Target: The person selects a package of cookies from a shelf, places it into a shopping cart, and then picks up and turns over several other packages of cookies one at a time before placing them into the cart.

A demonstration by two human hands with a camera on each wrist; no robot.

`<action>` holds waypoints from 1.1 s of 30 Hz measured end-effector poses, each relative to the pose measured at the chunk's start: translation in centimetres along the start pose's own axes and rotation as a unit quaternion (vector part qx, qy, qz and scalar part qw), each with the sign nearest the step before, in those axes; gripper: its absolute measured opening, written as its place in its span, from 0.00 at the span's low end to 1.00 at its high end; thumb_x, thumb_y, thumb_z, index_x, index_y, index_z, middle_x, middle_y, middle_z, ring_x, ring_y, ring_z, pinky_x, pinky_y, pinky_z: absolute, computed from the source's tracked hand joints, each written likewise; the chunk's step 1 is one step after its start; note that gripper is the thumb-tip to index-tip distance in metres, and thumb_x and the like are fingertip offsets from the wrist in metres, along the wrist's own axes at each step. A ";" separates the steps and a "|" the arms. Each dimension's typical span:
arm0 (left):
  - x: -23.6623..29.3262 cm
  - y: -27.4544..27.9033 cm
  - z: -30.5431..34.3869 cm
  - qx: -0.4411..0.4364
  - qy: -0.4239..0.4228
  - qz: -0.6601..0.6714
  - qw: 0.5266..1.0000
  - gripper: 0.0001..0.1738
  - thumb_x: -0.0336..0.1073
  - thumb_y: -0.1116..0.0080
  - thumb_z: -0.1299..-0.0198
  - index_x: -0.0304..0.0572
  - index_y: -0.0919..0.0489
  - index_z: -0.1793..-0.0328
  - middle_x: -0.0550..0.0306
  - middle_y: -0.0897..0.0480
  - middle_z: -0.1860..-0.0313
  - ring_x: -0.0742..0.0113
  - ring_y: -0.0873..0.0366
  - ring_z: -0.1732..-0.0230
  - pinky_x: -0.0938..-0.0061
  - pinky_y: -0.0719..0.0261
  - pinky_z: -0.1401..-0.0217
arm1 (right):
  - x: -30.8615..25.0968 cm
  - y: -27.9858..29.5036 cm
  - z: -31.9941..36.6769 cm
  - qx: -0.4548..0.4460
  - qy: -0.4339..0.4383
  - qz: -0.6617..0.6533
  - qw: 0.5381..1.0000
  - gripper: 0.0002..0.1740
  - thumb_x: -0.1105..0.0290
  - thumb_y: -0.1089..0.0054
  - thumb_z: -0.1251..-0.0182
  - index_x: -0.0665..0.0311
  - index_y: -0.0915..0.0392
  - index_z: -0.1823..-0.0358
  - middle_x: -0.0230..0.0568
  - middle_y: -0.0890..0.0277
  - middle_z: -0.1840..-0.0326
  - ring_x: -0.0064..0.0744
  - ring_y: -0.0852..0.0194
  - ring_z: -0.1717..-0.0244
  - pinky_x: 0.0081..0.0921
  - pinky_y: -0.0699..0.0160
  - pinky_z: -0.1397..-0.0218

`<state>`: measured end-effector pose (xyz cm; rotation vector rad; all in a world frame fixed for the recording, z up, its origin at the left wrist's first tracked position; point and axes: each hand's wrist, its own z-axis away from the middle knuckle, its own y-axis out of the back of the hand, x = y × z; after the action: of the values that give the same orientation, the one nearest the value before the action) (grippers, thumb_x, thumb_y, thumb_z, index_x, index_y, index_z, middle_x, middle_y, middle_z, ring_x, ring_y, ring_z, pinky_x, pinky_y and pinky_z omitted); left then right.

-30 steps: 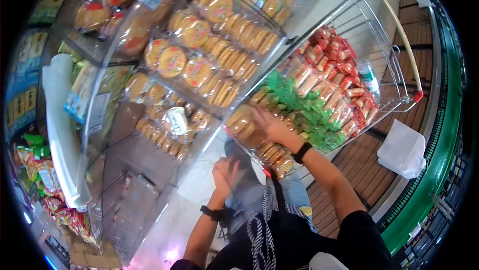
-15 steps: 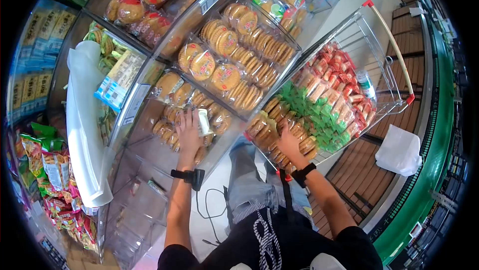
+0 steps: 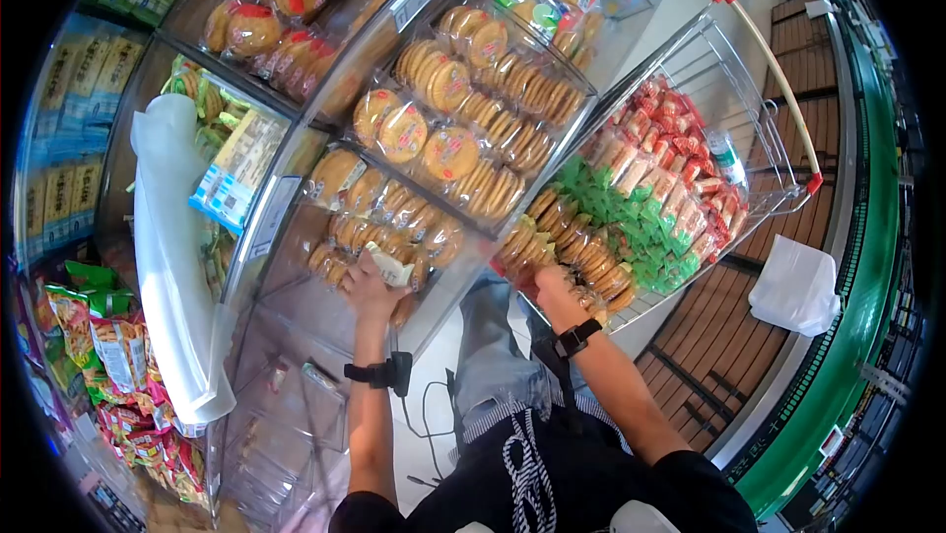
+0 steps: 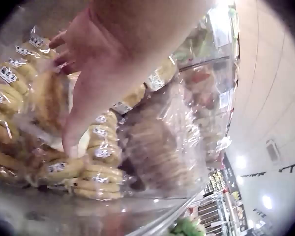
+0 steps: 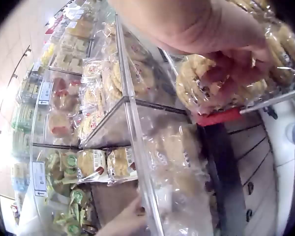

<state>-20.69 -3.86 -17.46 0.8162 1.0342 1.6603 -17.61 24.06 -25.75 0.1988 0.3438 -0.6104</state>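
In the head view, my left hand (image 3: 370,292) is in the lower display bin and grips a white-labelled pack (image 3: 390,267) among bagged cookies. The left wrist view shows the thumb and fingers spread around a golden, round-topped pastry (image 4: 50,101) in clear wrap. My right hand (image 3: 557,289) is at the near end of the shopping cart (image 3: 724,11), its fingers curled on a clear-wrapped pack of cookies (image 5: 199,86). More cookie packs (image 3: 581,237) lie in rows beside it. Part of what each hand holds is hidden by the hand itself.
Green-wrapped packs (image 3: 616,208), red-wrapped packs (image 3: 670,134) and a bottle (image 3: 726,159) fill the cart further on. Clear bin walls (image 3: 434,311) stand between the left hand and the cart. A rolled plastic sheet (image 3: 177,267) leans at the left; a white bag (image 3: 794,285) lies at the right.
My left hand has gone from over the lap into the bin, and the white-labelled pack there now tilts. The right hand has drawn back toward the cart's near edge, fingers more curled.
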 end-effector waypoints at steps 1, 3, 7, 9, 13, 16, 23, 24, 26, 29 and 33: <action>0.5 0.5 -0.1 -0.004 0.012 0.015 1.000 0.56 0.47 0.27 0.71 0.42 0.45 0.33 0.38 0.37 0.43 0.44 0.38 0.42 0.52 0.40 0.42 | 0.8 0.4 -0.4 0.015 0.033 0.062 0.997 0.14 0.65 0.54 0.38 0.70 0.25 0.68 0.47 0.25 0.77 0.40 0.26 0.80 0.34 0.27 0.80; 0.8 1.3 -1.3 0.140 -0.001 0.180 0.974 0.55 0.44 0.27 0.69 0.38 0.45 0.34 0.36 0.37 0.43 0.41 0.38 0.42 0.55 0.41 0.40 | 1.5 1.0 0.2 0.087 0.148 0.257 0.951 0.14 0.65 0.52 0.40 0.72 0.25 0.70 0.52 0.24 0.74 0.44 0.22 0.73 0.39 0.22 0.72; 1.8 2.2 -5.6 0.322 0.008 0.279 0.905 0.50 0.36 0.28 0.66 0.29 0.45 0.36 0.34 0.37 0.43 0.40 0.38 0.42 0.61 0.41 0.38 | 0.7 0.9 3.5 0.168 0.271 0.486 0.814 0.17 0.62 0.51 0.43 0.73 0.24 0.72 0.63 0.26 0.72 0.58 0.25 0.66 0.44 0.27 0.61; 1.7 0.7 -8.3 0.279 0.019 0.314 0.907 0.48 0.35 0.28 0.63 0.27 0.45 0.37 0.35 0.37 0.42 0.44 0.38 0.41 0.62 0.43 0.37 | 0.8 1.0 3.4 0.140 0.251 0.464 0.838 0.18 0.61 0.51 0.44 0.73 0.24 0.72 0.65 0.26 0.72 0.61 0.26 0.64 0.46 0.29 0.58; 0.5 -2.5 -11.9 0.318 -0.012 0.428 0.846 0.48 0.37 0.26 0.65 0.27 0.43 0.40 0.39 0.35 0.42 0.52 0.36 0.43 0.67 0.42 0.38 | 0.7 1.4 1.9 0.086 0.295 0.411 0.858 0.17 0.61 0.51 0.43 0.71 0.23 0.72 0.61 0.25 0.75 0.58 0.25 0.69 0.44 0.27 0.63; -0.2 -2.1 -12.4 0.274 -0.008 0.464 0.843 0.44 0.33 0.25 0.68 0.30 0.37 0.43 0.44 0.28 0.50 0.53 0.31 0.50 0.65 0.36 0.45 | -0.1 2.4 1.3 0.017 0.330 0.394 0.857 0.16 0.63 0.51 0.45 0.72 0.23 0.72 0.58 0.25 0.77 0.53 0.23 0.69 0.41 0.25 0.65; -0.1 0.2 -9.9 0.262 -0.021 0.482 0.836 0.29 0.29 0.31 0.61 0.29 0.29 0.50 0.51 0.23 0.56 0.65 0.27 0.59 0.73 0.30 0.54 | -6.1 2.9 6.4 0.000 0.245 0.675 0.696 0.18 0.59 0.49 0.45 0.70 0.22 0.71 0.55 0.23 0.72 0.50 0.22 0.66 0.40 0.24 0.61; 0.0 0.7 -9.3 0.257 -0.030 0.523 0.812 0.28 0.28 0.31 0.61 0.29 0.29 0.50 0.52 0.23 0.56 0.66 0.27 0.59 0.74 0.30 0.55 | -6.3 3.1 6.3 0.007 0.270 0.666 0.696 0.19 0.58 0.50 0.45 0.70 0.23 0.71 0.55 0.23 0.70 0.52 0.23 0.65 0.43 0.25 0.61; -0.6 1.6 -7.3 0.175 -0.002 0.587 0.791 0.27 0.27 0.33 0.60 0.30 0.28 0.50 0.54 0.23 0.56 0.68 0.27 0.61 0.74 0.30 0.55 | -7.3 3.2 6.7 0.009 0.307 0.653 0.693 0.19 0.58 0.51 0.44 0.70 0.24 0.71 0.55 0.24 0.72 0.53 0.24 0.66 0.44 0.25 0.62; -4.0 0.5 -5.0 0.027 0.055 0.602 0.796 0.30 0.30 0.33 0.58 0.33 0.30 0.47 0.53 0.22 0.57 0.67 0.24 0.58 0.74 0.26 0.56 | -8.0 3.1 7.2 0.011 0.345 0.639 0.687 0.18 0.58 0.52 0.42 0.70 0.27 0.71 0.55 0.24 0.74 0.53 0.24 0.68 0.45 0.26 0.64; -6.3 -0.7 -1.2 -0.187 0.205 0.703 0.655 0.28 0.36 0.36 0.54 0.35 0.30 0.46 0.54 0.22 0.57 0.66 0.22 0.59 0.73 0.24 0.58 | -8.8 2.8 9.2 0.009 0.388 0.624 0.678 0.18 0.57 0.53 0.40 0.68 0.29 0.70 0.54 0.25 0.76 0.53 0.24 0.70 0.45 0.26 0.66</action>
<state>-19.57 -10.04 -18.87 1.0273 0.0538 3.3579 -20.35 28.33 -13.71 0.6442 0.9011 0.9092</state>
